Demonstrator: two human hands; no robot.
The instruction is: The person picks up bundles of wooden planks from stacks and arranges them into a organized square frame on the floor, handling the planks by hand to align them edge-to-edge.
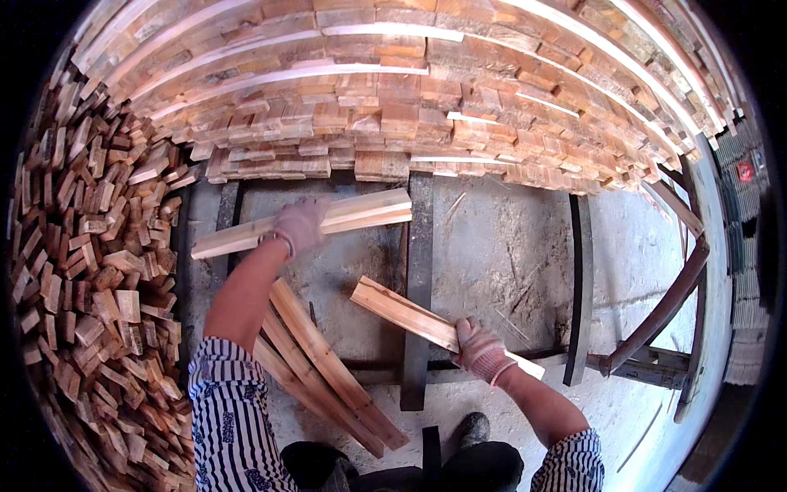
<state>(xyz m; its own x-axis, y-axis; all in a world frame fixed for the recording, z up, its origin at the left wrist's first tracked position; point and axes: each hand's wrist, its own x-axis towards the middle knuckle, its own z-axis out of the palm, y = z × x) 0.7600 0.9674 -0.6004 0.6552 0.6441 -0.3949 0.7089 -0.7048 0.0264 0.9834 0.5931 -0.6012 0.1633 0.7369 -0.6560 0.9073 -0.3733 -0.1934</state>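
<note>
My left hand (300,225), in a pale glove, is wrapped over light wooden boards (369,210) that lie side by side, just in front of the big stack. The glove is slightly blurred, and its fingertips are hidden on the far side. Lower and to the right, my gloved right hand (480,348) grips other wooden boards (402,312) near their right end, slanting down to the right. Between my left forearm and my legs, several long loose boards (328,369) lie at a slant, apart from both hands.
A tall stack of boards (377,119) with pale strips between layers fills the far side. Short wood pieces (102,279) are heaped on the left. Dark beams (419,287) cross the concrete floor (500,254). A wooden frame with a slanted bar (662,307) stands at right.
</note>
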